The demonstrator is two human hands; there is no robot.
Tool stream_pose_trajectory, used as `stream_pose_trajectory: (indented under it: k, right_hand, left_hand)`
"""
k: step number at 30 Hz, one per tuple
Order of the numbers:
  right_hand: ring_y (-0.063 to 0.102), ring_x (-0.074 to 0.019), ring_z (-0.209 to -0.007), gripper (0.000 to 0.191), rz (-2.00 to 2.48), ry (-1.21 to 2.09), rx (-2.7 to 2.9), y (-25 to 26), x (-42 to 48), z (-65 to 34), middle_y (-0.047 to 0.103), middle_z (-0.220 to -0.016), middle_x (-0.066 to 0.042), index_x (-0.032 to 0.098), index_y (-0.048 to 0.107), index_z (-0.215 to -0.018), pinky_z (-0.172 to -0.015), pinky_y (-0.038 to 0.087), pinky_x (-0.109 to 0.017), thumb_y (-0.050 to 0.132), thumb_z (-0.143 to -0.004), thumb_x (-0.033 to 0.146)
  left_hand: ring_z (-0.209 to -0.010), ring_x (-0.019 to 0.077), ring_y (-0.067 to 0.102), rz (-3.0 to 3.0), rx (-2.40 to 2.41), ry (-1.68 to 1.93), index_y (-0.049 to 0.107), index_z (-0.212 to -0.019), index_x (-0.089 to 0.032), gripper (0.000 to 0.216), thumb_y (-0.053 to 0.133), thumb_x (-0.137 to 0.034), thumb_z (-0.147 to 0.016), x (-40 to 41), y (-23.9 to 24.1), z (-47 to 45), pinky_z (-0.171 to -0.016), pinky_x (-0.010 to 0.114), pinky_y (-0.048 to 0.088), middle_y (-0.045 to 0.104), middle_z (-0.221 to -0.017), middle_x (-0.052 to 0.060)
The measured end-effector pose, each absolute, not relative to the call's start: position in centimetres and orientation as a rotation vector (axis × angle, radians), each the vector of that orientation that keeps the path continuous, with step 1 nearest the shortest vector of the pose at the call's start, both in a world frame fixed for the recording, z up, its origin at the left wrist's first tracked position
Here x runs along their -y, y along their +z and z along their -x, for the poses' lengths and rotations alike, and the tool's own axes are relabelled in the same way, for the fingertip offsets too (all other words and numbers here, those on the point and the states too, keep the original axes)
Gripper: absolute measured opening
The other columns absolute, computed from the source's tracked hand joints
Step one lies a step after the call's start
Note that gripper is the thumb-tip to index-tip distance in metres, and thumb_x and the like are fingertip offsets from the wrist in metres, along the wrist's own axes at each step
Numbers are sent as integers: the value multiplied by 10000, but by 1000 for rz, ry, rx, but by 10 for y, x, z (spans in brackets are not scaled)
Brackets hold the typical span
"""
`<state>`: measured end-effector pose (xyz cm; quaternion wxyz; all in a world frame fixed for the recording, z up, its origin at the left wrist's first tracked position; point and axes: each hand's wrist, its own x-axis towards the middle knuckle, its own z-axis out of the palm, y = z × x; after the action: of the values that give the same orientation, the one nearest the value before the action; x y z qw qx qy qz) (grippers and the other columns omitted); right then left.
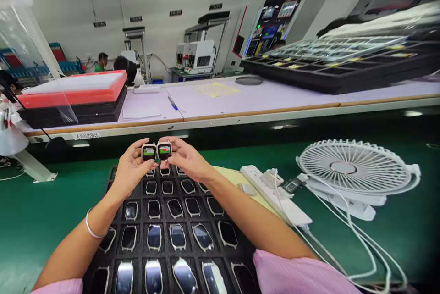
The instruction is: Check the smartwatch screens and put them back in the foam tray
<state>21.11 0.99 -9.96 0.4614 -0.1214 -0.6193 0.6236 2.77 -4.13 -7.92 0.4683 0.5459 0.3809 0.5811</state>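
My left hand (132, 168) grips a smartwatch case (149, 152) by its sides, its screen lit with green and white lines. Right beside it, my right hand (185, 158) pinches a second smartwatch case (164, 151), whose lit screen shows green, white and a red patch. Neither watch has a strap. Both are held up side by side above the far end of a black foam tray (140, 257). Rows of strapless watch cases with dark screens, such as one watch (154, 237), lie in the tray's compartments.
Right of the tray are a white power strip (275, 193) with cables and a white fan (343, 168). A raised shelf (206, 110) crosses behind, bearing red and black trays (75, 90), a blue pen (173, 103) and stacked black trays (330, 74). People sit beyond.
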Motion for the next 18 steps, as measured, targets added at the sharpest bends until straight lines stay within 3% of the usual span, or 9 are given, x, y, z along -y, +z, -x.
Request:
stream_pose_trajectory:
  k: [5,12,18]
  right_hand:
    - [673,-142,-697,399,432,1689,1394,-147,3,-203,638,-934,-15,205,552,-1168,-642,521,-277,694,-795,188]
    - [668,-134,-640,379,551,1817,1283,-173,3,-198,649,-843,10,209,573,-1132,-608,502,-265,750,-825,343]
    - [672,-131,-670,424,565,1847,1250,-184,2,-200,653,-893,2,206,558,-1157,-645,509,-269,768,-795,278]
  left_hand:
    - [-661,126,703,-1215,-1062,1324,562,-1197,-167,549,780,-247,-701,49,-124,-22,-686,266,603,674,-992,38]
    - [-533,88,644,-1131,-1151,1329,582,-1051,-168,413,772,-288,-704,44,-157,-23,-540,217,555,664,-884,-1]
    - [-632,113,692,-1105,-1137,1271,568,-1158,-180,505,775,-277,-708,46,-165,-20,-653,250,599,669,-935,10]
